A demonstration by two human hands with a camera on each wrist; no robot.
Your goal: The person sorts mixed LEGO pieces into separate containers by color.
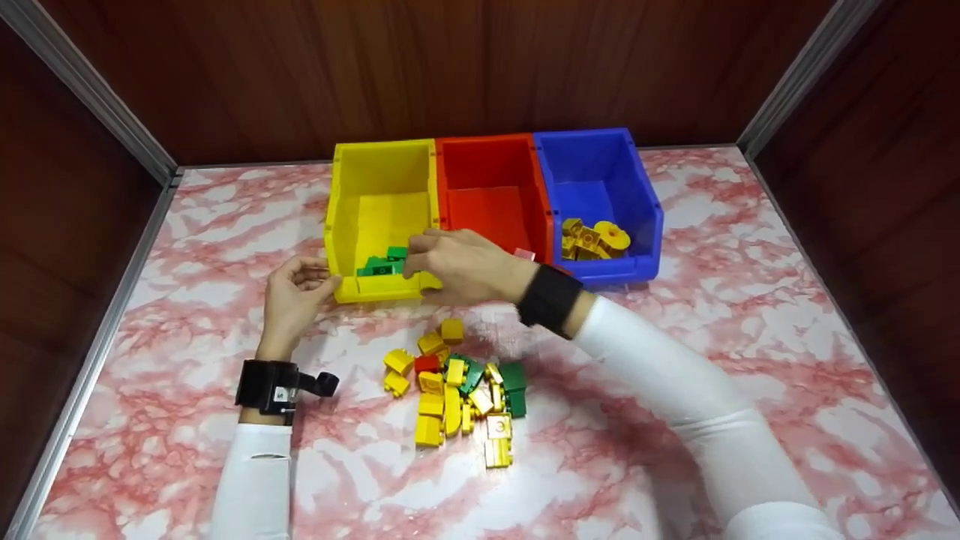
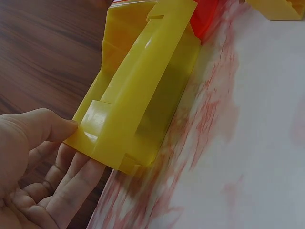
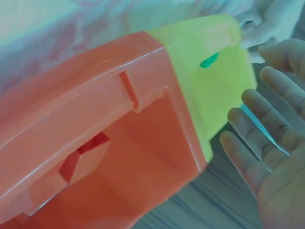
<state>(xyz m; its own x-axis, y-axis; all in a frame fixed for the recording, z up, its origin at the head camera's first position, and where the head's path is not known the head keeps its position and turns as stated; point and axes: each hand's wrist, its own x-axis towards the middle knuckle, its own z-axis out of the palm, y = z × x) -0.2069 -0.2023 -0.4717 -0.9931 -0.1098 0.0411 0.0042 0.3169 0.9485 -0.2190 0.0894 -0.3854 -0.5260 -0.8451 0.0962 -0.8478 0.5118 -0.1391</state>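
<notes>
Nearest, white sleeves (image 1: pixel 251 480) on both forearms, and between them, on the marbled pink-and-white table (image 1: pixel 187 322), a loose heap of yellow blocks (image 1: pixel 429 431). Mixed among these, green blocks (image 1: pixel 514 377), mainly toward the right side, and a single red block (image 1: pixel 427 364) toward the back left. Farther off, left hand (image 1: pixel 291 304) grasping the near left corner of the yellow bin (image 1: pixel 384 180), thumb pressed to the front, fingers below in the left wrist view. Over the near right corner of the same bin, right hand (image 1: pixel 469 266), released, fingers spread apart in the right wrist view. Just inside that bin's front wall, a few green pieces (image 1: pixel 382 266). Touching it side by side, the red bin (image 1: pixel 491 206) with a small reddish block (image 1: pixel 525 255) near its front, then the blue bin (image 1: pixel 581 161) with yellow pieces (image 1: pixel 589 240) in its front part. Behind everything, a dark wood-grain wall (image 1: pixel 397 75).
</notes>
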